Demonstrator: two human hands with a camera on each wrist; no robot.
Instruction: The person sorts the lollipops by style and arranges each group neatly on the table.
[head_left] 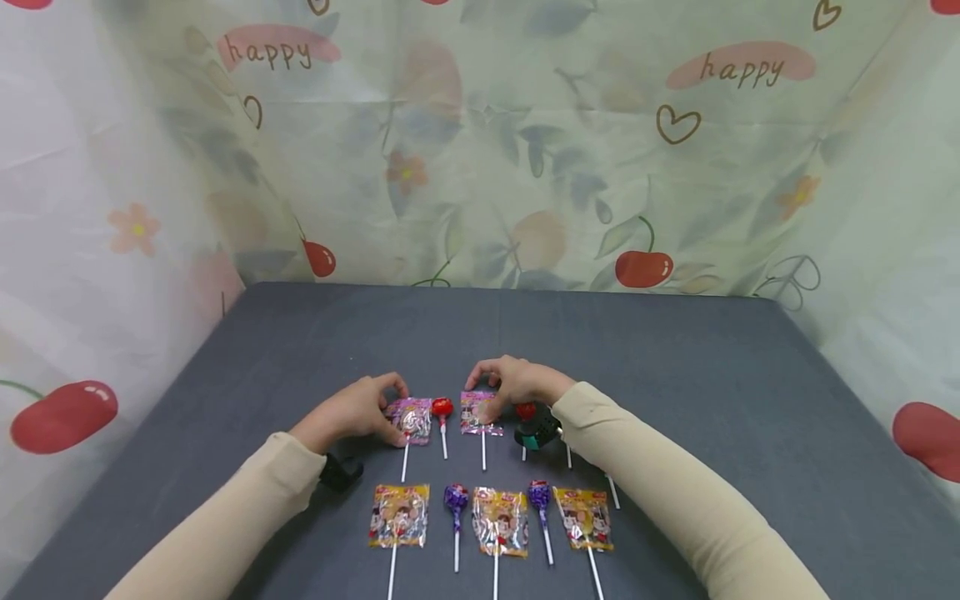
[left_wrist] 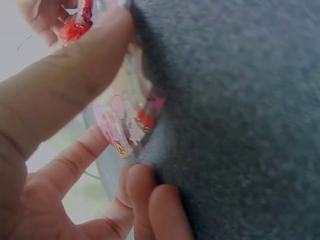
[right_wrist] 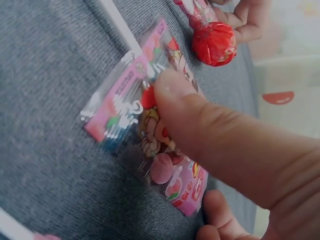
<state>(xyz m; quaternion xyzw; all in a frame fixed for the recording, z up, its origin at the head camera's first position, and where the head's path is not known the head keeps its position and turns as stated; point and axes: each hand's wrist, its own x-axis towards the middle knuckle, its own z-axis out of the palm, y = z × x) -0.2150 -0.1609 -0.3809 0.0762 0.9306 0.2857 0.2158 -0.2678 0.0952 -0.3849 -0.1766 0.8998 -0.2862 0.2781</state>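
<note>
My left hand grips a flat lollipop in a pink wrapper at its edges, thumb at the near side and index finger at the far side. To its right, my right hand holds a second pink-wrapped flat lollipop on the table. In the right wrist view the right thumb lies across that pink wrapper, with other fingertips by its far edge. Between the two stands a round red lollipop, its white stick toward me. Another red lollipop is partly hidden by the right wrist.
A nearer row has yellow-wrapped flat lollipops alternating with round purple lollipops. More white sticks show beside my right forearm, their heads hidden. A grey cloth covers the table; printed curtains surround it.
</note>
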